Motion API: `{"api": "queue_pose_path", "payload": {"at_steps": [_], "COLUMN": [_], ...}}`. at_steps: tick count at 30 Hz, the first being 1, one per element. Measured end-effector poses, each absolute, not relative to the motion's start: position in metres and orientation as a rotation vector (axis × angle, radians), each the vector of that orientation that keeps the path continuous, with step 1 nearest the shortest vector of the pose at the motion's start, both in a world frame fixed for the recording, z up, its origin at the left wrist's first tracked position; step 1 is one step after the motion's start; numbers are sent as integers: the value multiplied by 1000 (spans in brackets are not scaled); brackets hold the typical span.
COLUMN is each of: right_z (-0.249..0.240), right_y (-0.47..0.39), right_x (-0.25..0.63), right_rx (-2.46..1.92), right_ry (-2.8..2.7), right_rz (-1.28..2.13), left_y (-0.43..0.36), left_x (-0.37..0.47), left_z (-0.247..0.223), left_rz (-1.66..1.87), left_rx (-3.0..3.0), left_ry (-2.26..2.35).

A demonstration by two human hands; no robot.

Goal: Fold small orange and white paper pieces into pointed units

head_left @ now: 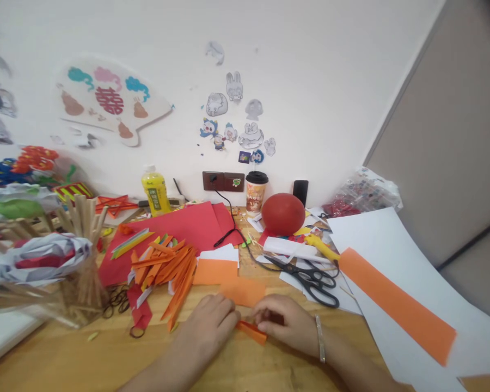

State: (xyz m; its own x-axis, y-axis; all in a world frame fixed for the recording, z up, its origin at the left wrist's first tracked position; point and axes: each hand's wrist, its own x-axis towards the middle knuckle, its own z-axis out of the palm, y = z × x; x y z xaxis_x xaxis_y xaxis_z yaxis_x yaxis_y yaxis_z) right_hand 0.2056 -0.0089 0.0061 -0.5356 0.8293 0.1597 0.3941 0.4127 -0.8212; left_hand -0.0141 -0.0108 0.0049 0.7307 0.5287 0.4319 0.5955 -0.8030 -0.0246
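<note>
Near the table's front, my left hand (212,322) has its fingers bent down over the left end of a folded orange paper strip (253,332). The fingers of my right hand (288,322), which wears a bracelet, are curled and pinch at the strip's right part. Just beyond both hands lies a flat orange paper piece (244,291), with another orange piece (215,271) behind it on white paper. A pile of folded orange strips (167,261) sits to the left. Black scissors (310,277) lie at the right, beyond my right hand.
Behind stand a yellow bottle (156,191), a lidded cup (256,193) and a red balloon (283,214). Red paper (175,228) lies back left. White sheets (375,239) with a long orange strip (398,305) cover the right. Wooden sticks (84,228) stand left.
</note>
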Motion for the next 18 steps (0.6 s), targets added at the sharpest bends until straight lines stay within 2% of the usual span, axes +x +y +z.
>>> {"api": "queue_pose_path", "payload": {"at_steps": [3,6,11,18], "right_z": [6,5,-1,0], "right_y": [-12,-14,-15,-17], "right_x": [203,199,193,190], "right_rx": [-1021,-1049,-1070,-1143], "right_ry": [-2087,-2130,-2090,-2021], "right_rz": [1101,1034,935,1044], "left_y": [-9,-10,-17,-17], "left_x": [-12,-9,-7,-6], "left_z": [6,7,5,5], "left_rz": [-654,-693,-662,-763], "left_rx": [-2704,-2633,-2637,-2630], "left_ry": [-770,-655,-663,-705]}}
